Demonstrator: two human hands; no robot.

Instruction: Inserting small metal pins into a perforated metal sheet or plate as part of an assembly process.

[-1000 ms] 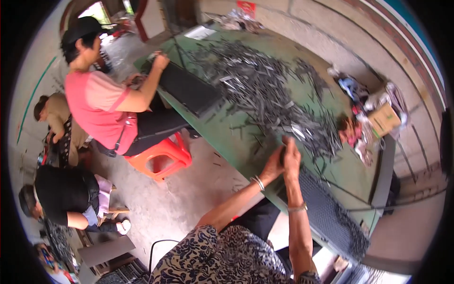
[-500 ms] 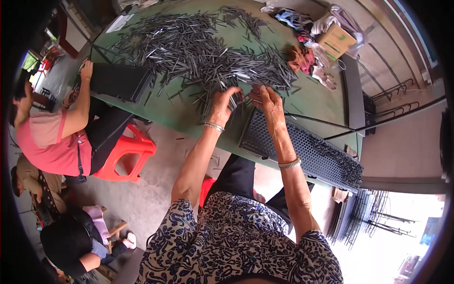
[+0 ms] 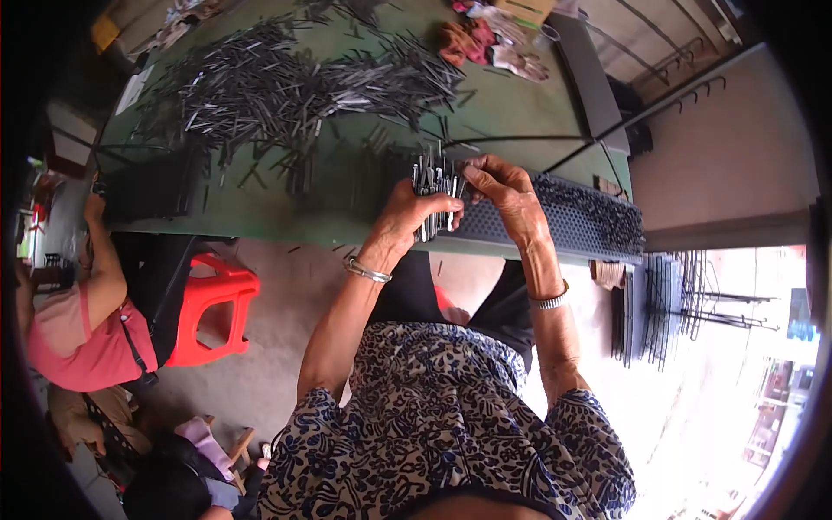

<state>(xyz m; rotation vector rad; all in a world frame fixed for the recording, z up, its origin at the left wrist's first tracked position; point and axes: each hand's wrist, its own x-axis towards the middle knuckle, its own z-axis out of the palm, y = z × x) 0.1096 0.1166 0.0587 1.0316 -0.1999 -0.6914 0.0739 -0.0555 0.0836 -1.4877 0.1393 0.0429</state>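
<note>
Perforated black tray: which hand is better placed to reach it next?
Right, most likely. The right hand overlaps the perforated black tray in this view, though whether it pinches anything is unclear. The left hand sits farther from it, its grip closed around a bundle of thin strips.

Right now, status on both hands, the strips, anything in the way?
Left hand: grip closed on dark strip bundle. Right hand: at its right side, hold unclear. In the way: nothing seen between hands.
</note>
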